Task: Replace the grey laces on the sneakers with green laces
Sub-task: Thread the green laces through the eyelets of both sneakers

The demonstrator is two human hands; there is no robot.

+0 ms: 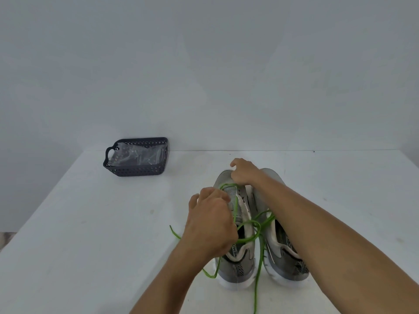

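Note:
Two grey sneakers stand side by side, toes pointing away from me: the left sneaker (238,266) and the right sneaker (283,257). A green lace (249,239) loops across the left sneaker's eyelets near the toe and trails loose over both shoes and the table. My left hand (208,225) lies over the left sneaker's near side, fingers curled at the lace by the tongue. My right hand (243,173) sits at the toe, fingers curled where the lace loop ends. Its pinch is hidden under the hand. No grey laces are visible on the shoes.
A dark plastic basket (136,171) holding a clear plastic bag stands at the back left of the white table (90,234). A plain wall rises behind the table's far edge.

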